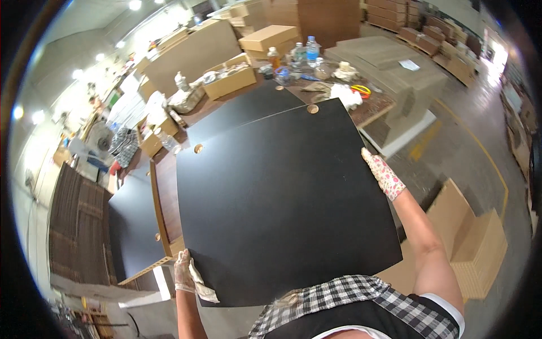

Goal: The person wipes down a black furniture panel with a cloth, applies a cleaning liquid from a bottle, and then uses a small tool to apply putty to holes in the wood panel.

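Note:
A large black panel (282,209) with round holes near its far corners spans the space in front of me. My right hand (384,174), in a floral-patterned glove, grips its right edge toward the far corner. At the near left corner my left hand (183,272), in a pale glove, is closed on the edge, with a white cloth (202,282) hanging beside its fingers. The fingers under the panel are hidden. Beyond it, another black panel (248,110) lies on the brown worktable (370,110), partly covered by the one I hold.
A stack of black panels (134,220) stands at left. Boxes (230,76), bottles (312,52), white rags (345,97) and yellow-handled scissors (361,90) crowd the table's far side. Bent cardboard (471,243) stands on the floor at right. A large board stack (389,62) lies beyond the table.

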`<state>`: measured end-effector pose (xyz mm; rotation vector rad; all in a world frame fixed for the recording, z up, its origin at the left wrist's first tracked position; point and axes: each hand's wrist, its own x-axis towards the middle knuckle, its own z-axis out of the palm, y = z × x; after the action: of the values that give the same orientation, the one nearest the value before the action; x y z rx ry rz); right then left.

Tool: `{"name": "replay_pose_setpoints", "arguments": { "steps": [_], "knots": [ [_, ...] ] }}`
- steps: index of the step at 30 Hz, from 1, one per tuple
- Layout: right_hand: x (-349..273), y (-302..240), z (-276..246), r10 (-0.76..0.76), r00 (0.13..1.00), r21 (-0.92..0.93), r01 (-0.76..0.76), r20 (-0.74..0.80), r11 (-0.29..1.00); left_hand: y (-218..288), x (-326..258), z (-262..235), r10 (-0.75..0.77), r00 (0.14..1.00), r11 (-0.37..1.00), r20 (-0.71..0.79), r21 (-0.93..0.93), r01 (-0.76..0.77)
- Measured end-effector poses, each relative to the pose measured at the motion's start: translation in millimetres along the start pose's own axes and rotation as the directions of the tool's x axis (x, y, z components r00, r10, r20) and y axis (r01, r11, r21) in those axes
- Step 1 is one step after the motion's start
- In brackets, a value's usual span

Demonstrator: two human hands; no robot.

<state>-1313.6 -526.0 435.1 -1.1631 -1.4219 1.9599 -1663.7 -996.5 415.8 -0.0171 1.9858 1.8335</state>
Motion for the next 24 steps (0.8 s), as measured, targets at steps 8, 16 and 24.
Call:
{"name": "replay_pose_setpoints", "arguments": {
  "steps": [8, 16, 24],
  "knots": [
    [108, 0, -8, -0.044, 0.998, -0.369, 0.053, 0.034, 0.928, 16, 21, 17, 0.036, 0.999, 0.998, 0.003, -0.045, -0.036],
    [112, -5, -41, -0.05, 0.977, -0.136, 0.021, -0.208, 0.99, 62, 165, 90, 0.404, 0.715, 0.028, 0.571, 0.773, -0.633],
    [87, 5, -64, 0.027, 0.944, -0.086, -0.058, -0.328, 0.995, 88, 237, 186, 0.106, 0.925, 0.867, 0.365, 0.422, -0.265]
  ]
}}
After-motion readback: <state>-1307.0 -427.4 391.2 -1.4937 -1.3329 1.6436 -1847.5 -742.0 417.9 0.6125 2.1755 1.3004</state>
